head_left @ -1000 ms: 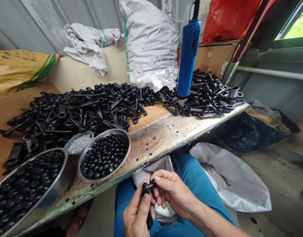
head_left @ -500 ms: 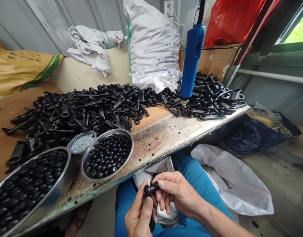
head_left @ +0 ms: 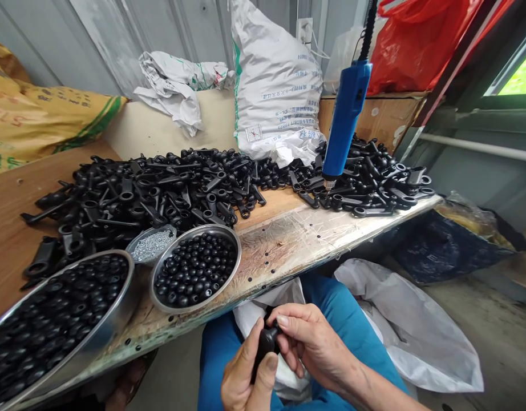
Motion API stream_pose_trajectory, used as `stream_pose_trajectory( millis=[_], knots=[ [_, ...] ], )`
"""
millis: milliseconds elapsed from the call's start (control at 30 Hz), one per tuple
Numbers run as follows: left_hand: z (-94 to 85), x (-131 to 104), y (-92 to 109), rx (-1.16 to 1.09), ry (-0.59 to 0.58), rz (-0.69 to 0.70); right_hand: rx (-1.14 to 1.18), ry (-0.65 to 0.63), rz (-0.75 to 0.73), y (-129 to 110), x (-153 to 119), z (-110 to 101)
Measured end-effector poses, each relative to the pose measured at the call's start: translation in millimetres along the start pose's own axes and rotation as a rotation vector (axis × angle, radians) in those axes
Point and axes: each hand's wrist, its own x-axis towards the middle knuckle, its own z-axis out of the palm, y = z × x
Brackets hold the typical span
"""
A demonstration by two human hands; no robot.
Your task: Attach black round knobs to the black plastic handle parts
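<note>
Black plastic in both grips: holding a lever (head_left: 267, 341) in the left hand (head_left: 249, 368) above the lap (head_left: 348, 319), pinching its knob end in the right hand (head_left: 311, 335), seemingly being midway through one piece; leaving loose balls (head_left: 194, 268) in the round bowl (head_left: 239, 260), screws (head_left: 153, 245) just behind, heaped levers (head_left: 173, 188) along the bench (head_left: 284, 228), not telling finished from unfinished.

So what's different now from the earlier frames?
The black handle has turned in the left hand, showing a broader face to the camera; the view swung slightly left. Nothing was visibly taken or let go: the right hand still grips it too. Bowls and blue tool stayed put.
</note>
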Motion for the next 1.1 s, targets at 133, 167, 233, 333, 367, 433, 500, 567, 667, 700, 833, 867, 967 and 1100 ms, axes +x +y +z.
stream_pose_trajectory(
  millis=[133, 167, 233, 333, 367, 433, 500, 567, 667, 700, 833, 867, 967, 1100],
  knots=[
    [-6.8, 2, -5, 0.070, -0.143, 0.191, -0.058, 0.038, 0.058, 2, -1, 0],
    [-9.2, 3, -7, 0.085, -0.183, 0.234, -0.080, 0.044, 0.072, 2, -2, 0],
    [-14.5, 5, -11, 0.124, -0.248, 0.310, -0.122, 0.052, 0.073, 2, -2, 0],
    [-21.5, 9, -16, 0.194, -0.315, 0.400, -0.153, 0.066, 0.065, 2, -1, 0],
    [-23.4, 10, -17, 0.213, -0.341, 0.426, -0.157, 0.070, 0.079, 2, -1, 0],
    [-26.3, 13, -17, 0.251, -0.407, 0.477, -0.184, 0.080, 0.124, 1, -1, -1],
    [-27.9, 15, -17, 0.292, -0.491, 0.517, -0.247, 0.102, 0.175, -1, -3, -3],
    [-27.9, 17, -17, 0.332, -0.559, 0.530, -0.331, 0.128, 0.190, -3, -5, -4],
    [-23.9, 20, -17, 0.321, -0.580, 0.447, -0.447, 0.147, 0.128, -7, -4, -5],
    [-21.5, 21, -17, 0.267, -0.571, 0.364, -0.474, 0.149, 0.106, -8, -3, -5],
    [-7.1, 32, -12, -0.172, -0.402, -0.335, -0.407, 0.078, 0.074, -21, 4, -7],
    [-2.7, 36, -10, -0.301, -0.329, -0.488, -0.356, 0.070, 0.060, -25, 6, -8],
    [11.4, 49, -5, -0.603, -0.173, -0.658, -0.295, 0.139, -0.019, -32, 8, -16],
    [30.4, 60, -1, -0.729, -0.132, -0.695, -0.435, 0.086, -0.021, -25, 8, -30]
  ],
)
